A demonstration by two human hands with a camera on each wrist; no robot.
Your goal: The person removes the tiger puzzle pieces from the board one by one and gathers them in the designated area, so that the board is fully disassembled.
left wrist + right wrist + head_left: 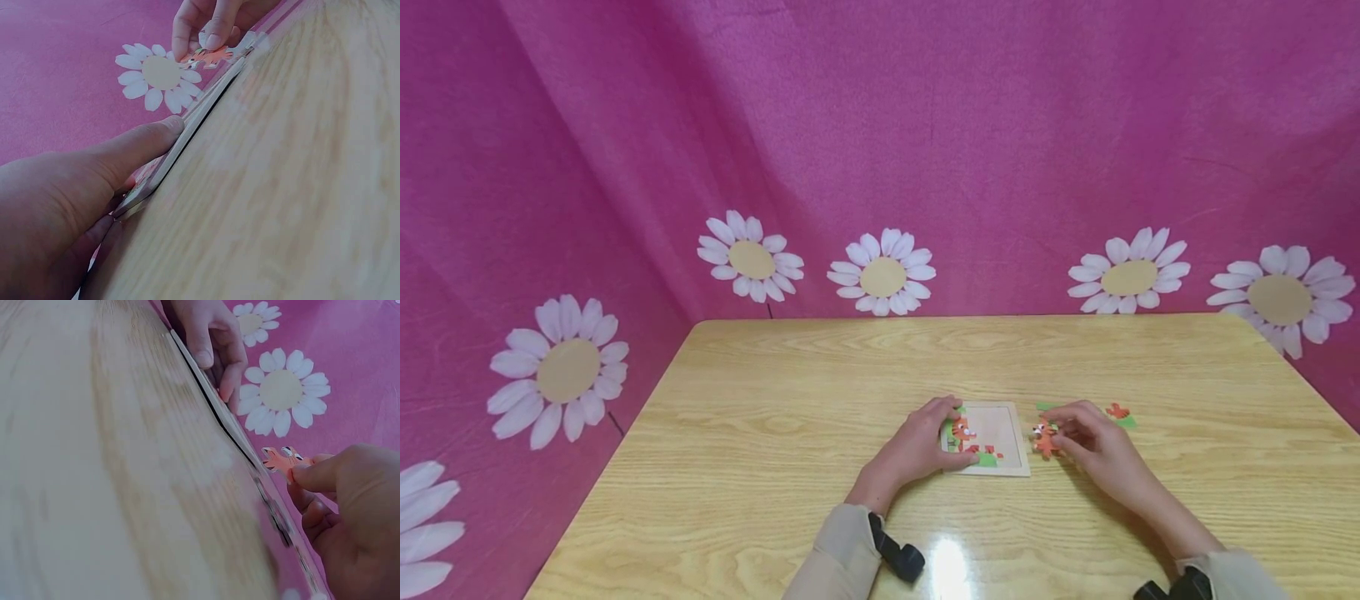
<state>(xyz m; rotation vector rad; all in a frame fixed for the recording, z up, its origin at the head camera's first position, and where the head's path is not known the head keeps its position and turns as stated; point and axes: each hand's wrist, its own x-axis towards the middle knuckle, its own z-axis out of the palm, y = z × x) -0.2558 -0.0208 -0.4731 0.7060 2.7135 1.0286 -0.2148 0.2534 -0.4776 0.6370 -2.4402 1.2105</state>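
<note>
Fingers (pixel 1054 421) of right hand (pixel 1093 446) pinching orange fox-shaped puzzle piece (pixel 1043 439) just beside square wooden puzzle tray (pixel 1009 462) on light wooden desk (pixel 775 417); left hand (pixel 917 446) seemingly gripping tray's edge.

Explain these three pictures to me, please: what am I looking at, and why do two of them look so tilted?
No machine here: a person works with two bare hands, wearing three cameras. The wide picture comes from the head; the tilted ones come from cameras strapped to each wrist, looking along the light wooden table. On it lies a square pale wooden puzzle tray with a few orange and green pieces already in. The left hand grips the tray's left edge. The right hand pinches a small orange animal-shaped puzzle piece in its fingers, just right of the tray. More loose green and orange pieces lie beyond it.
</note>
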